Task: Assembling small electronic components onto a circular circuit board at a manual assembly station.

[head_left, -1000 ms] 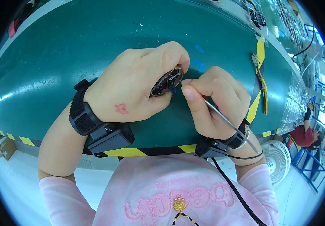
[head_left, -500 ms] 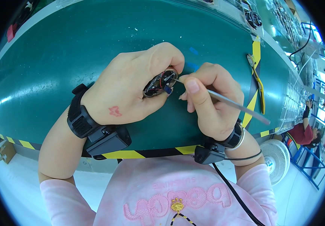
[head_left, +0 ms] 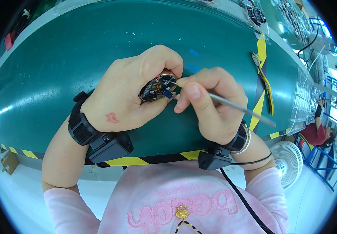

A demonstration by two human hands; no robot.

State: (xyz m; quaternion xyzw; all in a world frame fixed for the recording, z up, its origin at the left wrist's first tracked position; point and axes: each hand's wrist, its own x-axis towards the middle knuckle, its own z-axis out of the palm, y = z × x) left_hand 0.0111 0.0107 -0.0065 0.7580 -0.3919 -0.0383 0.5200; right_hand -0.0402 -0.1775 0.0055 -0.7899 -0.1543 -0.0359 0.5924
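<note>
My left hand [head_left: 131, 87] is closed around a small round electronic device [head_left: 153, 89]. Its open inside faces up, showing black parts, thin red wires and a copper-coloured rim. A small dark blue piece [head_left: 168, 94] sticks out at the edge by my left fingertips. In a pinch between thumb and fingers, my right hand [head_left: 215, 103] holds a thin metal tweezers-like tool [head_left: 246, 111]. The tool's fine tip reaches into the open device near its right rim, and its wide end points toward the lower right. Exactly what the tip touches is too small to tell.
Yellow-handled cutters [head_left: 267, 87] lie on the green mat [head_left: 78, 50] at the right, by yellow-black tape [head_left: 258, 111]. Another round device [head_left: 256, 16] sits in clear plastic at the far right. A white fan [head_left: 287, 163] stands on the floor, with a person [head_left: 317, 132] beyond it.
Both hands have shifted slightly left with the device and the tool. The device's open face is turned a little more into view, and the tool's tip stays at it.
</note>
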